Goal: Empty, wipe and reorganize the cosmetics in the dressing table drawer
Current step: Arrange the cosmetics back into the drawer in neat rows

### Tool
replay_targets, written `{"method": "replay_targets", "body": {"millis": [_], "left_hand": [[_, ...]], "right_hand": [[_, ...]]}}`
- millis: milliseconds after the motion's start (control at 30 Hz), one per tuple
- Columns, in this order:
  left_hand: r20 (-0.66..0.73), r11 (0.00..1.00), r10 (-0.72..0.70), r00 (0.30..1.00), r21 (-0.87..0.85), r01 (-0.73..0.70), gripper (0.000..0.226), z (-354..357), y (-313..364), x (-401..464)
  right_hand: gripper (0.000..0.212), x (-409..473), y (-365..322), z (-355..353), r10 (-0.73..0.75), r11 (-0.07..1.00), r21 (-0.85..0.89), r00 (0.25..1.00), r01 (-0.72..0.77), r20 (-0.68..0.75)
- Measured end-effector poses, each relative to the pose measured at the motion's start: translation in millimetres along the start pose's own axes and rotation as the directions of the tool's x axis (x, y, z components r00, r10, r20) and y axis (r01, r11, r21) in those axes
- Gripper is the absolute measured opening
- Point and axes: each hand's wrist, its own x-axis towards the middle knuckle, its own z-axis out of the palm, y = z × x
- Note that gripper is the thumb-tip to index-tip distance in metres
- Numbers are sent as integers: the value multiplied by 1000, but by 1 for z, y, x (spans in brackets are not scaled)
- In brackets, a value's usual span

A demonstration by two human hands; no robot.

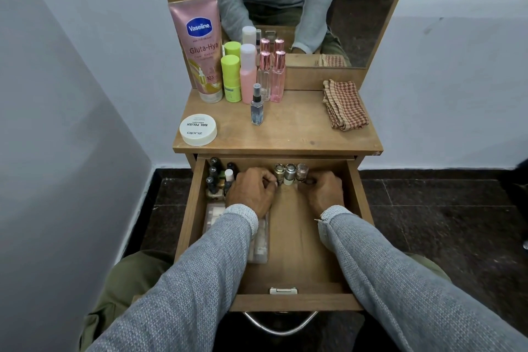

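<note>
The wooden drawer (297, 254) is pulled out below the dressing table top. Both hands are inside it near the back. My left hand (251, 191) curls its fingers against the gold-capped bottle (279, 173) at the left of a row of three small bottles. My right hand (324, 191) pinches at the base of the pink-capped bottle (302, 171) at the row's right; a silver-capped bottle (290, 173) stands between. Dark nail polish bottles (215, 176) cluster in the drawer's back left corner. A clear plastic case (261, 240) lies along the left side, partly under my left sleeve.
On the table top (285, 134) stand a pink Vaseline tube (200, 48), green (231, 77) and pink bottles (248, 74), two perfume bottles (277, 77), a small spray bottle (256, 106) and a white nail polish remover tub (198, 129). A checked cloth (344, 104) lies folded at the right. A mirror (314, 8) stands behind.
</note>
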Motion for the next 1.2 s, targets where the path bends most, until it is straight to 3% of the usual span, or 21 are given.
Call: {"method": "replay_targets", "body": {"millis": [867,1033,1200], "left_hand": [[20,1000,-10,1000,9,9,9,-2,1,-1],[14,1000,6,1000,0,-6,23,-5,3,-4],[-9,1000,15,1000,-27,-15,18,-11,7,-8]], "right_hand": [[12,-3,-1,-4,-41,999,-21,999,41,23],[14,-6,-2,-7,5,1000,-27,1000,-4,30],[13,-10,-5,-15,60,997,-49,995,-56,78]]}}
